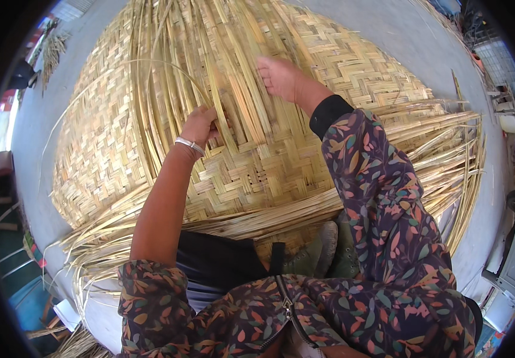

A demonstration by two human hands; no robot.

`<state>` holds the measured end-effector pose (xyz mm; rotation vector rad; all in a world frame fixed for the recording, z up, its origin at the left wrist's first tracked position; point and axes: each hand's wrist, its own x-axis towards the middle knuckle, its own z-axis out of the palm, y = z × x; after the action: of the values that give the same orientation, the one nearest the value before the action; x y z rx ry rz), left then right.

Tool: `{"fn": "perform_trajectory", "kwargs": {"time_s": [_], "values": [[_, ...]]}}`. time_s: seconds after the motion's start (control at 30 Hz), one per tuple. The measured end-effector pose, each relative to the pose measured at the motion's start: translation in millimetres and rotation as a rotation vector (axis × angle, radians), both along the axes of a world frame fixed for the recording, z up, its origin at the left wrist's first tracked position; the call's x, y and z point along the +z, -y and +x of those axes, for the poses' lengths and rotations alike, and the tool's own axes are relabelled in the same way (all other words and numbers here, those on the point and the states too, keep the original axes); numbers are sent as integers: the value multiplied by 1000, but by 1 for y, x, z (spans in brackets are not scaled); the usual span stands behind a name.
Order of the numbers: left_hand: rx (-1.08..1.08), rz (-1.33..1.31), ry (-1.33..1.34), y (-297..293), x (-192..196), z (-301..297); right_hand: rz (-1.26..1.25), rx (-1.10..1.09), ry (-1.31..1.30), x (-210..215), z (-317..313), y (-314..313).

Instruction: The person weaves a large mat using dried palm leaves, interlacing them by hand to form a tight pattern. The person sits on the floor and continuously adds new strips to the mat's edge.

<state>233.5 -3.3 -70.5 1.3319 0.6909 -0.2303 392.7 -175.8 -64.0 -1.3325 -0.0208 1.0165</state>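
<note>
A large woven reed mat (105,152) in a zigzag pattern spreads before me. Long flat reed strips (150,89) run lengthwise over its middle, some of them loose. My left hand (199,126), with a silver bangle at the wrist, is closed around a reed strip (216,89) near the mat's middle. A thin strip arches over toward that hand from the left. Farther off and to the right, my right hand (280,79) hovers just over the strips with its fingers curled in. Whatever those fingers hold is hidden.
Bundles of unwoven strip ends (436,137) fan out along the mat's near edge on both sides. My shoe (314,253) and dark-clad leg (216,262) are close to that edge. Grey concrete floor (36,149) surrounds the mat. Chairs and clutter (511,113) stand at the far right.
</note>
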Motion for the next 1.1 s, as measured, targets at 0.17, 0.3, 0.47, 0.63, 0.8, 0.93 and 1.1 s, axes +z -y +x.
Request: {"fn": "perform_trajectory", "kwargs": {"time_s": [0.17, 0.3, 0.47, 0.63, 0.8, 0.93, 1.1], "values": [[-132, 73, 214, -8, -3, -13, 115, 27, 92, 38, 12, -14], [50, -341, 155, -4, 4, -10, 249, -4, 19, 41, 15, -11], [-71, -355, 83, -7, 26, -7, 306, 346, -27, 43, 14, -15], [-459, -201, 53, -1, 52, 8, 179, 369, -130, 52, 8, -26], [-570, -251, 52, -15, 40, 15, 317, 482, 15, 60, -5, -23], [-576, -201, 38, -19, 37, 13, 234, 161, 104, 42, -14, 10], [-341, -14, -130, -9, 11, 7, -221, -407, 364, 4, -73, 51]]}}
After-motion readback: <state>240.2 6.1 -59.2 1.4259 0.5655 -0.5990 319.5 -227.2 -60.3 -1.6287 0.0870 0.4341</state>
